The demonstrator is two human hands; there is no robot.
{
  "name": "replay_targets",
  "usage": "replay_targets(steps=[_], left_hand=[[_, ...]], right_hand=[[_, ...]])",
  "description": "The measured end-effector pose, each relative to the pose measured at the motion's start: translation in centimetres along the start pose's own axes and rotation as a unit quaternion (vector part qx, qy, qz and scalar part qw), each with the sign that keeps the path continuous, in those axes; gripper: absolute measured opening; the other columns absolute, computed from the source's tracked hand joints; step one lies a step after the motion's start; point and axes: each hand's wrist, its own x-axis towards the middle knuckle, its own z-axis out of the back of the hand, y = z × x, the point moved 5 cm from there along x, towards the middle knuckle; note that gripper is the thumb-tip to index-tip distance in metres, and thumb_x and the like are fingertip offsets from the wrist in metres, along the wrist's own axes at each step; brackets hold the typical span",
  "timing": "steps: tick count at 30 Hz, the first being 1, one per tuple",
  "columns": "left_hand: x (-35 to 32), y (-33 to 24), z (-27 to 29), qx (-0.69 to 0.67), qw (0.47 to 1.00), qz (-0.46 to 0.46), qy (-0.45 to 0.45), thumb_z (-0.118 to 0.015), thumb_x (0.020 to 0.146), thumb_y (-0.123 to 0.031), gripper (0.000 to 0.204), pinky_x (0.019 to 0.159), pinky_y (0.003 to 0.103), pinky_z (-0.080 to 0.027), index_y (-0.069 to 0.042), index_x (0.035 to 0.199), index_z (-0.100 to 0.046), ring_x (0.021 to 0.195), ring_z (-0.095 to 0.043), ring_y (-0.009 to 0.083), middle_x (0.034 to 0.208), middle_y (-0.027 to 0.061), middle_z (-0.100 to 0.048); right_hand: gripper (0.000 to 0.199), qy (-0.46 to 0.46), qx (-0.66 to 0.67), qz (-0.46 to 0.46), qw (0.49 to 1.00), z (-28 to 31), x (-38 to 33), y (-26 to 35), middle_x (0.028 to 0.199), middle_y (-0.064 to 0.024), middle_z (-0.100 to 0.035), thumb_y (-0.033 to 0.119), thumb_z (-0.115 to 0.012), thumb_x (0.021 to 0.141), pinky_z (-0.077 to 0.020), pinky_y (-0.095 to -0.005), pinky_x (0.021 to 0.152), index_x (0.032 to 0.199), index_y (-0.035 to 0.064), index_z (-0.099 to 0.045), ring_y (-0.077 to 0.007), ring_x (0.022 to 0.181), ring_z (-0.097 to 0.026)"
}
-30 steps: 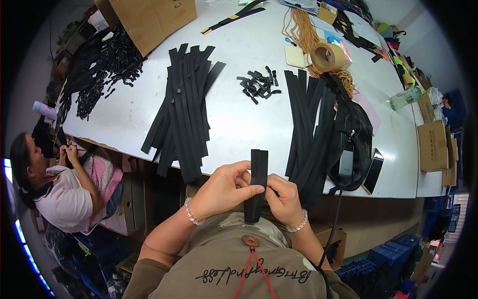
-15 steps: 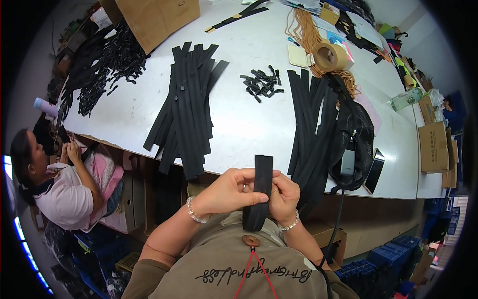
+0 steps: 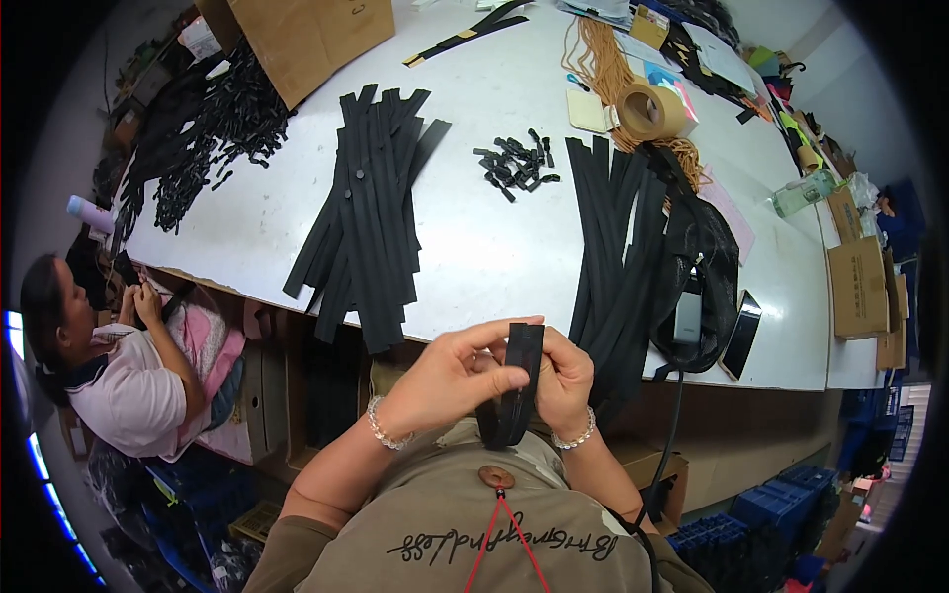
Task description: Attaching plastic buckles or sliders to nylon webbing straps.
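Note:
A black zipper strip (image 3: 525,346) stands up between my hands, its lower part curving in a loop toward my chest. My left hand (image 3: 447,381) pinches it, the thumb lying across the front and the fingers behind. At its right edge, my right hand (image 3: 565,383) is closed on the strip, fingertips partly hidden. Past the hands on the table lie a left pile of flat black strips (image 3: 376,227), a right pile of similar strips (image 3: 603,237), and a small heap of black zipper pulls (image 3: 516,165).
A black mesh bag (image 3: 707,267) and a phone (image 3: 739,336) sit by the right strips. Behind are a tape roll (image 3: 652,111) and tan cords (image 3: 596,59). A carton (image 3: 311,40) and many black pulls (image 3: 232,124) occupy the far left. A co-worker (image 3: 129,366) sits at left.
The zipper strip's upright end has dropped slightly and its loop has drawn up smaller. My left fingers have lifted a little behind it; both hands keep their hold.

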Motion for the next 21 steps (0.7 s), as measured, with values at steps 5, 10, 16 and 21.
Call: replay_targets(steps=[5, 10, 16, 21], left_hand=[[0.4, -0.7, 0.0, 0.007, 0.999, -0.036, -0.038, -0.068, 0.079, 0.002, 0.052, 0.071, 0.017, -0.049, 0.000, 0.128, -0.049, 0.076, -0.057, 0.0033, 0.087, 0.0006, -0.062], [0.7, -0.7, -0.7, -0.053, 0.997, -0.038, -0.030, -0.065, 0.080, 0.004, 0.045, 0.076, 0.019, -0.050, 0.002, 0.122, -0.052, 0.081, -0.059, 0.0050, 0.087, 0.0011, -0.062], [0.8, 0.5, -0.7, -0.074, 0.996, -0.042, -0.008, -0.065, 0.081, 0.002, 0.044, 0.073, 0.017, -0.048, -0.001, 0.123, -0.053, 0.077, -0.056, 0.0021, 0.082, -0.0038, -0.058], [0.4, 0.5, -0.5, -0.093, 0.994, -0.060, -0.009, -0.064, 0.080, 0.004, 0.045, 0.075, 0.018, -0.048, -0.001, 0.123, -0.051, 0.080, -0.057, 0.0030, 0.088, -0.0006, -0.060]], right_hand=[[0.012, 0.003, 0.010, -0.025, 1.000, 0.2, -0.1, 0.7, 0.072, -0.0011, -0.059, 0.008, -0.052, 0.093, -0.0428, -0.0190, 0.056, 0.090, -0.0008, -0.061, -0.0044, 0.064, -0.053], [0.013, -0.033, -0.007, -0.029, 0.999, 0.3, -0.5, 0.9, 0.069, -0.0003, -0.058, 0.007, -0.052, 0.093, -0.0415, -0.0192, 0.055, 0.089, -0.0012, -0.061, -0.0037, 0.062, -0.051], [0.013, -0.084, -0.014, -0.031, 0.996, 0.1, -0.8, 0.9, 0.070, -0.0007, -0.058, 0.004, -0.050, 0.092, -0.0415, -0.0185, 0.055, 0.091, -0.0028, -0.061, -0.0041, 0.062, -0.051], [0.012, -0.065, -0.041, -0.018, 0.997, 0.1, -0.6, 1.4, 0.072, -0.0020, -0.061, 0.003, -0.050, 0.092, -0.0435, -0.0191, 0.057, 0.092, -0.0032, -0.061, -0.0049, 0.064, -0.053]])
